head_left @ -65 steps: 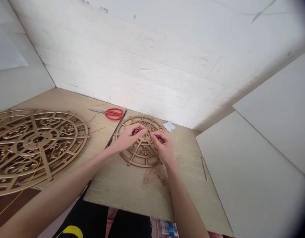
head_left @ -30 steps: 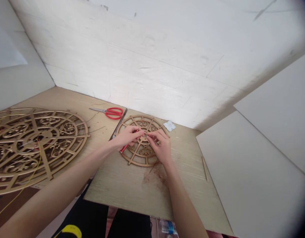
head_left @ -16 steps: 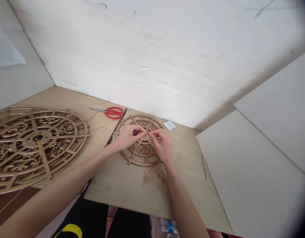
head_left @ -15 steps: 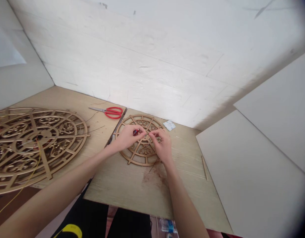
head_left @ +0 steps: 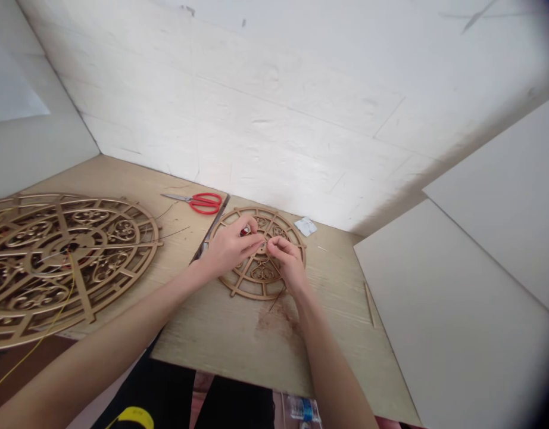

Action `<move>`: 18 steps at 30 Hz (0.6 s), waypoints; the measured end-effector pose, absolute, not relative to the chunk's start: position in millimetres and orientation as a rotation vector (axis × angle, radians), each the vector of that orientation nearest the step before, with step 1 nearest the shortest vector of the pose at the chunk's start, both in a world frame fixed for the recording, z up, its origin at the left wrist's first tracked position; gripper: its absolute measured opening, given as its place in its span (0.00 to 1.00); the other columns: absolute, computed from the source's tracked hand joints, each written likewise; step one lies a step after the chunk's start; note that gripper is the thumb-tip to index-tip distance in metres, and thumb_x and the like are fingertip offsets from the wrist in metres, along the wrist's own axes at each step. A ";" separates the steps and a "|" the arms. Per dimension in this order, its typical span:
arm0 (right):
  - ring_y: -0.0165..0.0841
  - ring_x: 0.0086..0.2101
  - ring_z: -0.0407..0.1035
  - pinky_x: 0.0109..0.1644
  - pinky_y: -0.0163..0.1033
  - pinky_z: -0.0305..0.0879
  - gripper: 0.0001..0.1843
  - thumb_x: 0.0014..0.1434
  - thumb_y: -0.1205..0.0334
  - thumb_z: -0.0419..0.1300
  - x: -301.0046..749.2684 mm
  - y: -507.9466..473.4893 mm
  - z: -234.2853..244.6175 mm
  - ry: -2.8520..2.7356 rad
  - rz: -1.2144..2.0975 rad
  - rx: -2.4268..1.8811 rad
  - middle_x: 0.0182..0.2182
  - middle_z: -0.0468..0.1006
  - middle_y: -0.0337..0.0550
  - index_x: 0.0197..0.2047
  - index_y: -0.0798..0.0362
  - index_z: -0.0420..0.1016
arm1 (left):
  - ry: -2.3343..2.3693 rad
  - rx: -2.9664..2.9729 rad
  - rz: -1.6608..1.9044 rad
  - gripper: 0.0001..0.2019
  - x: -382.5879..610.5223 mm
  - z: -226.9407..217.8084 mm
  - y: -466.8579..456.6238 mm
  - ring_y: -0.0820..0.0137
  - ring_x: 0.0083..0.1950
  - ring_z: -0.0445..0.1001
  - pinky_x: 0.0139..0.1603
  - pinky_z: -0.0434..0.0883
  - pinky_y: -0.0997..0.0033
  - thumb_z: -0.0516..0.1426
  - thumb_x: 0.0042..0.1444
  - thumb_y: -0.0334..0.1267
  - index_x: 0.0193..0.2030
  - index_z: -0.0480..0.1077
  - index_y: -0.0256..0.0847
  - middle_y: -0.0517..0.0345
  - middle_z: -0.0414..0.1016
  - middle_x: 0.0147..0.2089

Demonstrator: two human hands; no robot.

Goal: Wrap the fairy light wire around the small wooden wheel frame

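A small brown openwork wheel (head_left: 263,273) lies flat on the board, with scrollwork between its spokes. Above its hub, my left hand (head_left: 232,245) is closed around a small red object (head_left: 245,230) with a shiny part, its kind unclear. The thumb and fingertips of that hand come together near the centre. My right hand (head_left: 289,260) is pinched just beside them; whatever lies between its fingertips is too small to make out. A thin dark strand (head_left: 277,300) sticks out below the wheel's lower right rim, under the right wrist.
Larger brown openwork wheels (head_left: 84,298) lie stacked at the left, with a yellow wire (head_left: 55,325) trailing off them. Red-handled scissors (head_left: 205,203) rest behind. A small pale packet (head_left: 305,226) lies near the wall. White panels (head_left: 417,298) border the right side.
The left fingers have lifted and spread a little around the red object. My right fingers have curled more, and the fingertips of the two hands are slightly farther apart. The wheel stays put.
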State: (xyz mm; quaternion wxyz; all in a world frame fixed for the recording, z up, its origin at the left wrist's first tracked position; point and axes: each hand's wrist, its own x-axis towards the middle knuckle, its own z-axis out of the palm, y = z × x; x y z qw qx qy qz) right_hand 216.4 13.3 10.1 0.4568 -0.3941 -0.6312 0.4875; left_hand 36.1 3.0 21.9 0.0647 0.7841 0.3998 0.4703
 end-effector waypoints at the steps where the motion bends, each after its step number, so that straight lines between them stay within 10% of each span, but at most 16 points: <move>1: 0.33 0.28 0.65 0.35 0.38 0.62 0.11 0.55 0.54 0.61 215.2 12.9 10.2 -1.517 1.268 -0.950 0.25 0.70 0.38 0.27 0.51 0.69 | 1.222 2.346 1.417 0.07 35.9 21.1 2.5 0.69 0.39 0.69 0.37 0.65 0.72 0.57 0.60 0.40 0.34 0.74 0.42 0.53 0.69 0.40; 18: 0.32 0.27 0.60 0.33 0.37 0.57 0.11 0.50 0.53 0.64 214.0 12.5 9.9 -1.371 1.228 -1.069 0.24 0.68 0.37 0.26 0.51 0.71 | 1.143 2.528 1.582 0.14 33.1 20.1 6.9 0.70 0.41 0.72 0.38 0.71 0.71 0.56 0.60 0.32 0.51 0.75 0.44 0.53 0.66 0.43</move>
